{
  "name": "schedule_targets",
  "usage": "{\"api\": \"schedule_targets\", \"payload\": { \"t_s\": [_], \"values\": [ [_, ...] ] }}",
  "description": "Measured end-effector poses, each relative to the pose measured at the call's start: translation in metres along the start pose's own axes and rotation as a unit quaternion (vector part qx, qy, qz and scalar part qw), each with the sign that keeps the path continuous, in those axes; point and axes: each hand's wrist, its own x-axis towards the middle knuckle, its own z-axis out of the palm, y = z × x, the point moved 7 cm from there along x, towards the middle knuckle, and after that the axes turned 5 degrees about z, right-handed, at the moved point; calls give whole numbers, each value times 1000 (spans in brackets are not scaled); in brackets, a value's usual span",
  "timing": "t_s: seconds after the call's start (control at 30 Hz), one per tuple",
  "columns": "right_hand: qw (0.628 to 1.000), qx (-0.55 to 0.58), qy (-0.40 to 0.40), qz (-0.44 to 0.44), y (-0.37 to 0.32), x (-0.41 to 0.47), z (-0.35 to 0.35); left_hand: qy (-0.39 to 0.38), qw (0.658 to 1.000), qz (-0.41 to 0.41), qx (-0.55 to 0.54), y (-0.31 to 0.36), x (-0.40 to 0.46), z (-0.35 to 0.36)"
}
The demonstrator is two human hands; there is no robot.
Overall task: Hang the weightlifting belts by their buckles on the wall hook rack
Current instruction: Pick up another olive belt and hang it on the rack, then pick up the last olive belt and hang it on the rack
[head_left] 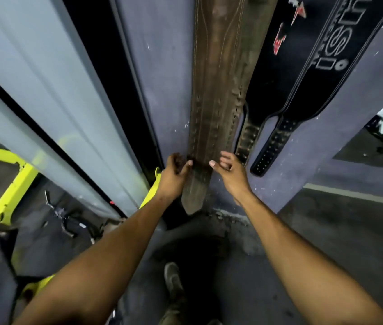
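Note:
A worn brown leather belt (218, 95) hangs straight down the grey wall, its tapered tip near the floor. My left hand (176, 172) grips its left edge low down, with the thumb across the front. Beside the belt's right edge, my right hand (229, 170) has loosely curled fingers and holds nothing. To the right hang two black belts: one with red marks (277, 73) and one with white lettering (340, 57). Buckles and hook rack are out of view above.
The grey wall (162, 78) meets a dark door frame and frosted glass panels (52, 95) on the left. A yellow machine frame (14, 184) stands low at the left. My shoe (173, 280) is on the dark floor below. A mirror (382, 141) sits at the right.

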Motion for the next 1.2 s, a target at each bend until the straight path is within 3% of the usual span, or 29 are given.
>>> {"api": "schedule_targets", "payload": {
  "t_s": [0.2, 0.53, 0.73, 0.97, 1.2],
  "values": [
    [994, -44, 0, 96, 94, 1, 13, -26, 998, -61, -3, -73, -25, 12],
    [980, -99, 13, 170, 171, 46, 26, -74, 980, -184, -8, -187, -12, 50],
    [962, -130, 16, 241, 259, 71, 21, -171, 952, -248, 58, -274, -2, 102],
    [924, -160, 2, 347, 449, 81, 20, -302, 906, -255, 150, -422, -5, 186],
    [873, -188, -50, 447, 694, 87, 53, -320, 874, -332, 152, -640, -38, 291]
  ]
}}
